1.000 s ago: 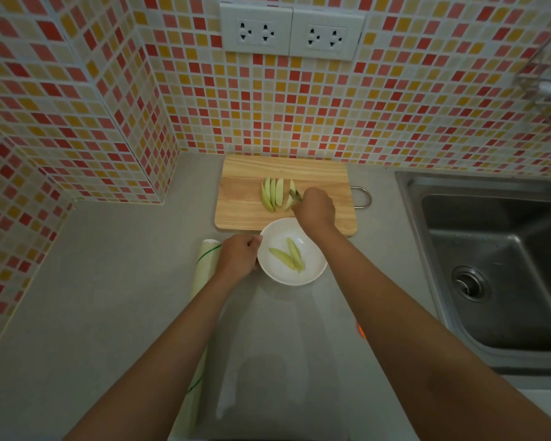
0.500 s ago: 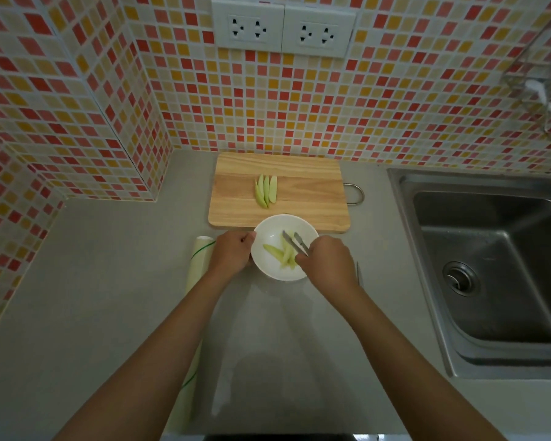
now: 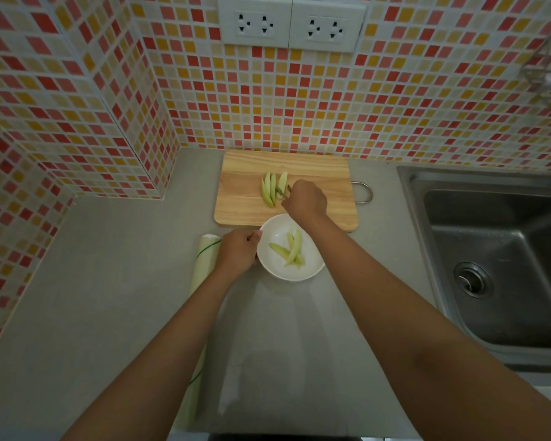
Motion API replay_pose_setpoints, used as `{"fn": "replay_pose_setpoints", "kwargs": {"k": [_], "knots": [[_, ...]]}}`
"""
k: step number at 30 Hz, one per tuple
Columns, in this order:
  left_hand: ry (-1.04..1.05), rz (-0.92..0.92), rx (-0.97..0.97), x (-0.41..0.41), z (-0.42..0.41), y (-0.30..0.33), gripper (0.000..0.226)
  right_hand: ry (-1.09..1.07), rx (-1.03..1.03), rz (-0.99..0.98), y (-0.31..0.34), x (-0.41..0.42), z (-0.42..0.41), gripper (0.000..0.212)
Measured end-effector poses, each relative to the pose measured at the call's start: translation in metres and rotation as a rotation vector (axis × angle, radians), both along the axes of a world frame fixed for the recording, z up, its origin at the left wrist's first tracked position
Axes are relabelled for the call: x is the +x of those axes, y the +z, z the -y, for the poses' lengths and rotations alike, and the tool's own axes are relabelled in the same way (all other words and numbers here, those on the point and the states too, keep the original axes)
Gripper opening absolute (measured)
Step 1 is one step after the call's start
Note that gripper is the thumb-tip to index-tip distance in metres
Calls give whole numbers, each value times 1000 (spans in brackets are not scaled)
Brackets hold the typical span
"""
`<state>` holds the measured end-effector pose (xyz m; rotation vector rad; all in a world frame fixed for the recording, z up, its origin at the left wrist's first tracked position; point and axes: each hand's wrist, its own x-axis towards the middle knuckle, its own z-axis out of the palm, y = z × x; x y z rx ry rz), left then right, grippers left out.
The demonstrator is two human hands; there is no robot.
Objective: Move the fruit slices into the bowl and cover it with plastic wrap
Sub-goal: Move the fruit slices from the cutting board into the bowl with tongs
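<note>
Since half a second ago, my right hand [image 3: 306, 200] has gone from the bowl [image 3: 290, 247] back up to the cutting board [image 3: 285, 190], its fingers curled round a small metal tool, possibly tongs [image 3: 283, 193], whose tips reach the slices lying there. Three fruit slices on the board [image 3: 271, 190] can be counted, side by side near its middle, as before. About four slices in the bowl [image 3: 290, 249] overlap, so the count is uncertain. One white bowl stands on the worktop [image 3: 109, 281], just in front of the board. My left hand [image 3: 238, 251] still grips the bowl's left rim, fingers curled. One roll of plastic wrap [image 3: 204, 265] lies left of the bowl, a sheet pulled out under it. One sink [image 3: 497, 265] sits at the right; two wall sockets [image 3: 291, 23] above.
</note>
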<state>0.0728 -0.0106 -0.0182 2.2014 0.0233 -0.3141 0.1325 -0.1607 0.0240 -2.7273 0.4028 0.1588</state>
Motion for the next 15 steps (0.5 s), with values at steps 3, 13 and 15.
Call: {"fn": "replay_pose_setpoints", "kwargs": {"k": [3, 13, 15], "knots": [[10, -11, -5, 0, 0, 0, 38, 30, -17, 7, -2, 1, -1, 7], [5, -6, -5, -1, 0, 0, 41, -157, 322, 57, 24, -96, 20, 27], [-3, -5, 10, 0, 1, 1, 42, -153, 343, 16, 24, -122, 20, 21]]}}
